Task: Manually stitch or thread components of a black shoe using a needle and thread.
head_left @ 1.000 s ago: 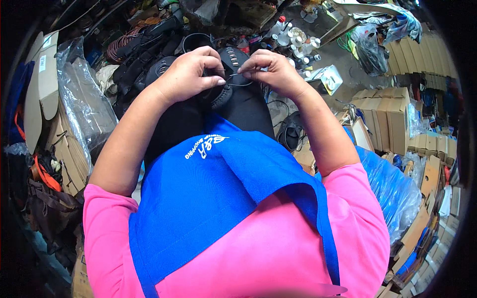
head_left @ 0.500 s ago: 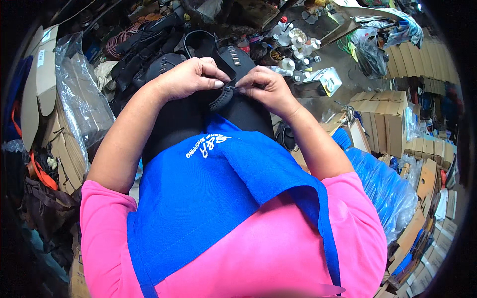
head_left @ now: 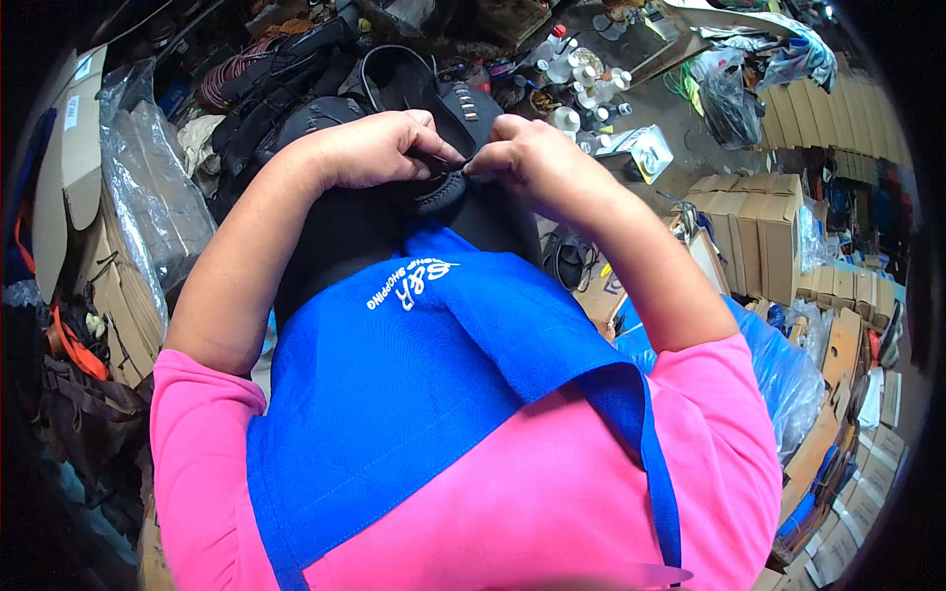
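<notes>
A black shoe (head_left: 441,200) with thick braided stitching rests on my lap between my thighs, its looped heel part (head_left: 397,71) pointing away from me. My left hand (head_left: 379,150) is closed, thumb and fingers pinching the shoe's upper just above the braid. Right beside it, my right hand (head_left: 537,163) pinches at the same spot with its fingers curled in. Whatever lies between the right fingertips is too small to make out. A blue apron (head_left: 394,394) covers my front below the shoe.
Bottles (head_left: 581,84) stand on the floor ahead to the right, near a white and yellow container (head_left: 645,153). Cardboard boxes (head_left: 754,231) and a blue plastic-wrapped bundle (head_left: 783,379) are at my right. Flat cardboard and clear plastic (head_left: 158,187) stack up at my left. Black material (head_left: 266,123) lies ahead left.
My right hand has turned over at the wrist, with its forearm swung up and outward. The left fingers have curled tighter at the shoe, which stays in about the same place.
</notes>
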Demonstrator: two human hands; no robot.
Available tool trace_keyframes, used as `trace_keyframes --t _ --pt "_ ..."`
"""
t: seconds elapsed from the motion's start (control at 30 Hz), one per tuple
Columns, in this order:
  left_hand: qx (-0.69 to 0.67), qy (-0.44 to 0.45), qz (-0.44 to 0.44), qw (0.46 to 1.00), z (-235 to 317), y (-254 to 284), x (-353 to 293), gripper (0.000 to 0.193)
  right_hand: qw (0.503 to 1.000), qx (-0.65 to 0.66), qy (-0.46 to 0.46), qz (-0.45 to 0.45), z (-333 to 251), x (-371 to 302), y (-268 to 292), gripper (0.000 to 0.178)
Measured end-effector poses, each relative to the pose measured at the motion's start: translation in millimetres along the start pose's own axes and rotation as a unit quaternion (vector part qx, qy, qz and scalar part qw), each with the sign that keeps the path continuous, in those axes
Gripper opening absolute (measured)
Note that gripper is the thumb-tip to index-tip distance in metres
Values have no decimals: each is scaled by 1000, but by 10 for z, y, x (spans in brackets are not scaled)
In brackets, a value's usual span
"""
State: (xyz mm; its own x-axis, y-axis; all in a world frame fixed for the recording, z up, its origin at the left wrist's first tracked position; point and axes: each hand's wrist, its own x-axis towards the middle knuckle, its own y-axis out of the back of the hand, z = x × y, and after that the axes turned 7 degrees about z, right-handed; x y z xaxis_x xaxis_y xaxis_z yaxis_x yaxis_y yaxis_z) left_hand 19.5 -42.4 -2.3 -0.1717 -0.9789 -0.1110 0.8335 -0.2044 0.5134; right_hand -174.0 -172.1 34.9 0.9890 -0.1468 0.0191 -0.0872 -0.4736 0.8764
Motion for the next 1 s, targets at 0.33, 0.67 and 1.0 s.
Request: trace_keyframes --t 0.33,0.67,1.0 --pt "6 1 159 987 -115 -128 79 25 999 25 -35 -30 26 181 -203 16" --pt "130 102 161 973 319 -265 -772 27 831 483 -274 -14 397 -312 156 26" --pt "-599 13 305 740 186 97 -559 38 964 120 -233 47 237 -643 -24 26"
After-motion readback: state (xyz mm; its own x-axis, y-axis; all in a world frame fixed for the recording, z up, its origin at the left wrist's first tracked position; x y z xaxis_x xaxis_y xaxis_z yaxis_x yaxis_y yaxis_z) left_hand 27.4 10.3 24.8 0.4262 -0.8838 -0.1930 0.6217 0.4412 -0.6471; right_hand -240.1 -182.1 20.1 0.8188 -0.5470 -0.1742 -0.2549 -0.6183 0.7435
